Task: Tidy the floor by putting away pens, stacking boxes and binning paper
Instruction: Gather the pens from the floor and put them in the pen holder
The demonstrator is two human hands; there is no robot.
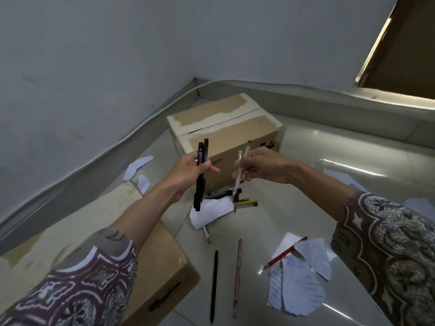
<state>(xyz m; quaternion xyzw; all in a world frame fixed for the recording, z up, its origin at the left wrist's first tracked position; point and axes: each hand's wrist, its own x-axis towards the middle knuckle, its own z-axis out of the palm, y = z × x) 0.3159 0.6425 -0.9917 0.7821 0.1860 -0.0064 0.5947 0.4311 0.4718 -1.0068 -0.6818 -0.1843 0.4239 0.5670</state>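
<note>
Hidden or unclear: the left hand [188,170] covers the middle of the black pens [201,175], so their count is hard to fix; at least two tops show above the fingers. The right hand [263,165] likewise hides the middle of the clear pens [240,170]. Below these fingers, a white paper scrap [209,211] lies over a small heap of pens on the floor, with only yellow ends [247,203] and a silvery pen tip [207,234] poking out.
Cut off: the near cardboard box [162,255] runs out at the lower left under the patterned sleeve [77,283].
Left fingers: curled round the black pens, grasping them in a bundle.
Right fingers: pinching two clear pens.
Black pens, axis: nearly upright, tops just above the fingers, lower ends hanging below the palm.
Clear pens, axis: tilted, tops leaning right and up, dark tips pointing down and left.
Far cardboard box [226,137]: behind both hands, closed, on the floor near the wall corner.
Floor pens: a black pen [214,285] and a pink pen [237,276] lie side by side below the fingers, long axes running toward the camera; a red pen [286,252] lies slanted, down and right of the right fingers.
Paper: torn lined sheets [299,285] touch the red pen's lower end; two white scraps [138,170] lie left of the left fingers.
</note>
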